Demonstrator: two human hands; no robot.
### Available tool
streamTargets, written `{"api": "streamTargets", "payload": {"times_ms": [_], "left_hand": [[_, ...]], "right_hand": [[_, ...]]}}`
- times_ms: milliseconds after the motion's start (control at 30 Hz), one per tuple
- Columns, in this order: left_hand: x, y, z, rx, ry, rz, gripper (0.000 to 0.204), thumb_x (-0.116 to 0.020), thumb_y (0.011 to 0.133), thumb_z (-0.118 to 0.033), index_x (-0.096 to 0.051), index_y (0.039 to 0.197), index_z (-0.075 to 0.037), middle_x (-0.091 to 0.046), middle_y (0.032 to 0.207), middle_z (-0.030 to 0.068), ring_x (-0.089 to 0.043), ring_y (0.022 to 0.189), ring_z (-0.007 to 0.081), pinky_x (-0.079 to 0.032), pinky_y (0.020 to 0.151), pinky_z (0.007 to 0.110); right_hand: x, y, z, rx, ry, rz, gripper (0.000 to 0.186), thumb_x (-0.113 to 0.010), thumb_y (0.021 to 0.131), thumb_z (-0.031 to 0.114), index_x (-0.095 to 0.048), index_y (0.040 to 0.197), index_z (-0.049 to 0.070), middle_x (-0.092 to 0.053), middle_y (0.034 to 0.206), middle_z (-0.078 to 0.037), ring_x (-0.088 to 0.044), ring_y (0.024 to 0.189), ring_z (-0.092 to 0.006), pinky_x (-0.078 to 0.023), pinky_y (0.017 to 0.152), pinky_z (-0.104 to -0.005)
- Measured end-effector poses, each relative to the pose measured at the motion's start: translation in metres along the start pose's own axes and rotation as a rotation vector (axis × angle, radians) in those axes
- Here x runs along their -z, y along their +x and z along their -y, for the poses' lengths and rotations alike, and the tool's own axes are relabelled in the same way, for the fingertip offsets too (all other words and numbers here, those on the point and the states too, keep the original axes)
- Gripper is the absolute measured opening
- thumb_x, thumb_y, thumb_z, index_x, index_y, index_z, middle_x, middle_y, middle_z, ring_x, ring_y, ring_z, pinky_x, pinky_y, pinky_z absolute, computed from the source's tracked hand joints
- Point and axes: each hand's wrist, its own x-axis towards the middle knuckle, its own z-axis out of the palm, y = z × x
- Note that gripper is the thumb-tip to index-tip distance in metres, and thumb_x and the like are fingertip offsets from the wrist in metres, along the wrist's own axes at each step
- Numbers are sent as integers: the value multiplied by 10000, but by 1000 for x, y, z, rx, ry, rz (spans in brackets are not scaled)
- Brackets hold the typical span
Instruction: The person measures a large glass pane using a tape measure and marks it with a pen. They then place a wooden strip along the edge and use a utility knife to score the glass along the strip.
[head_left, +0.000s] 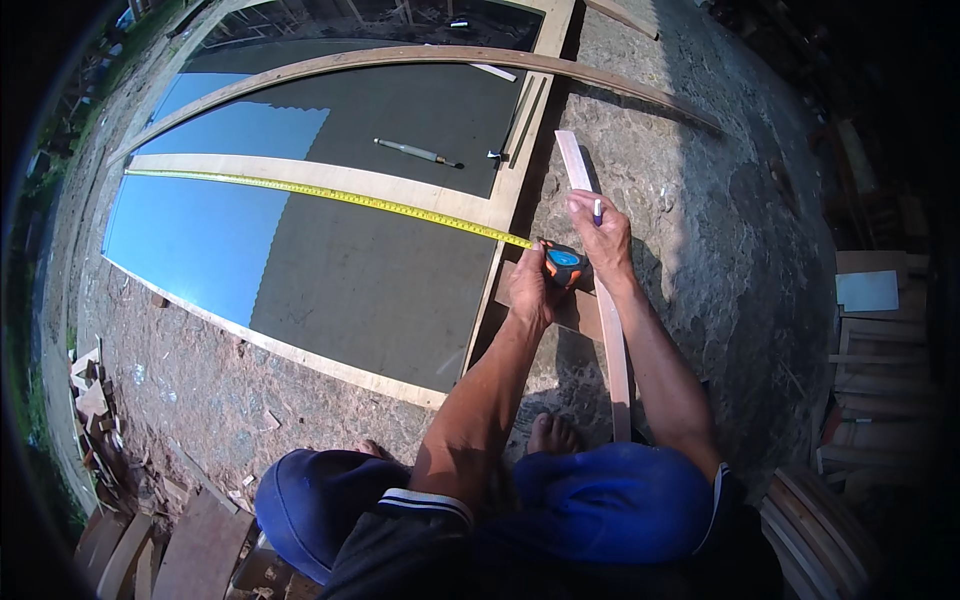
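Observation:
My left hand (530, 285) grips a tape measure (566, 262) with an orange, black and blue case, at the right edge of a wood-framed glass panel. Its yellow blade (400, 208) stretches leftward along the panel's pale middle rail (330, 174). Just right of it, my right hand (605, 238) is closed around a pen (598, 211) with a white end, most of which the fingers hide. A long thin wooden strip (572, 160) passes beneath the right hand and runs down toward my knee; whether the fingers also hold it, I cannot tell.
On the dark glass (360, 270) lies a slim pale-handled tool (412, 151). Another long wooden strip (450, 54) crosses the panel and reaches over the rough concrete floor (690, 200). Wood scraps (92, 398) lie at left; stacked boards (880, 380) stand at right.

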Motion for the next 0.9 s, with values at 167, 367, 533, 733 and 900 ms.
{"api": "streamTargets", "payload": {"times_ms": [167,367,533,733,900], "left_hand": [[2,1,3,-44,-25,54,259,-557,1052,-354,-608,1140,-116,-670,1015,56,-679,941,214,-585,823,424],[18,25,16,-126,-78,88,203,-556,1047,-235,-633,1161,-85,-679,1088,62,-669,985,185,-562,854,345],[22,22,24,-165,-77,45,178,-567,1038,-156,-630,1175,-61,-671,1125,66,-674,988,189,-565,857,326],[22,22,22,-224,-114,129,158,-547,1038,-175,-611,1160,-97,-682,1029,85,-695,865,236,-602,745,393],[20,14,19,-183,-118,124,175,-560,1000,-76,-618,1165,-68,-672,1063,73,-683,916,207,-580,787,344]], "right_hand": [[-26,-9,26,-70,43,-69,968,-221,978,785,-717,1185,-21,-656,956,-77,-578,827,-135,-463,736,-301],[-56,-27,15,-377,125,104,630,-571,969,590,-743,1037,-12,-653,695,-32,-521,500,-58,-403,445,-221],[-65,-31,0,-272,194,145,226,-731,927,194,-739,1020,-12,-715,798,-79,-600,561,-84,-497,526,-236],[-66,-31,5,-271,120,177,167,-720,914,117,-737,1020,-10,-719,809,-75,-642,596,-103,-538,564,-251],[-68,-31,6,-310,103,189,160,-714,916,109,-737,1020,-10,-720,817,-73,-648,599,-105,-545,563,-257]]}}
